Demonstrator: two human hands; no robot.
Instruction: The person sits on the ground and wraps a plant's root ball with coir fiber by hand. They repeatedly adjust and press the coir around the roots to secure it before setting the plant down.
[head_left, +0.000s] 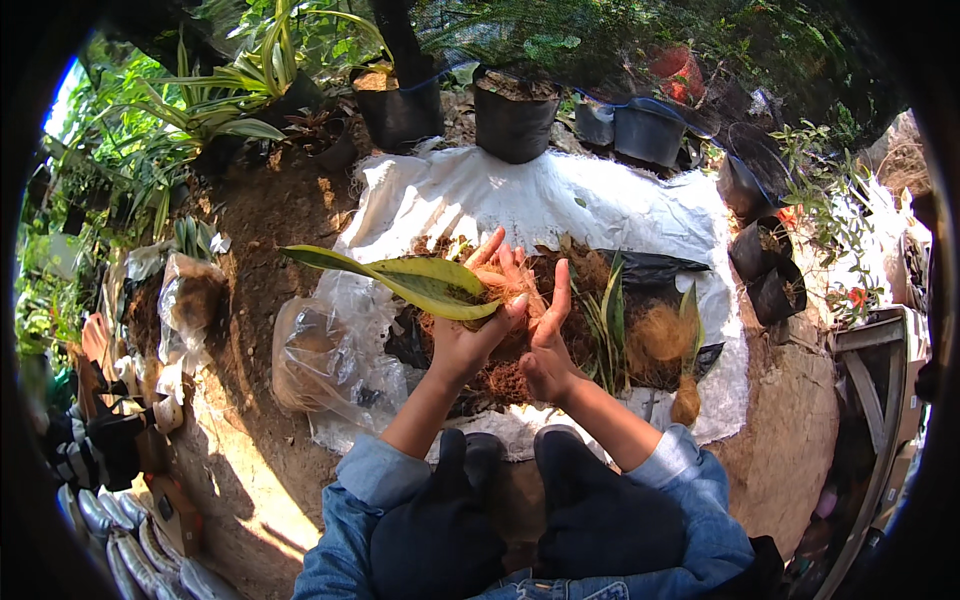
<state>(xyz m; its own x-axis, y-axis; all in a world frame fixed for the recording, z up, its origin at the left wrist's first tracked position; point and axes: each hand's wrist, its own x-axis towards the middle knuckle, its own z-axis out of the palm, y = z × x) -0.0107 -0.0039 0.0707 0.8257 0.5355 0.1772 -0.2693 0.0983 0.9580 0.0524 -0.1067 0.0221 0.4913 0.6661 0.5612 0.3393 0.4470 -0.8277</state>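
Through the head camera, I see the left hand (468, 340) holding a snake plant (430, 286) by its base, over the middle of the white sack (440, 195). The right hand (552, 345) is spread wide just beside it; I can't tell if it touches. Brown fiber (488, 281) is on the base but looks messy, so I'd call this part done. To the right, a second plant (691, 322) has a neater brown bottom.

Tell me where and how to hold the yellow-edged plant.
Likely best by its fibrous brown base, from the near side, where the left hand holds it: the long leaves stretch out to the left from there, and gripping their thin blades might bend them.
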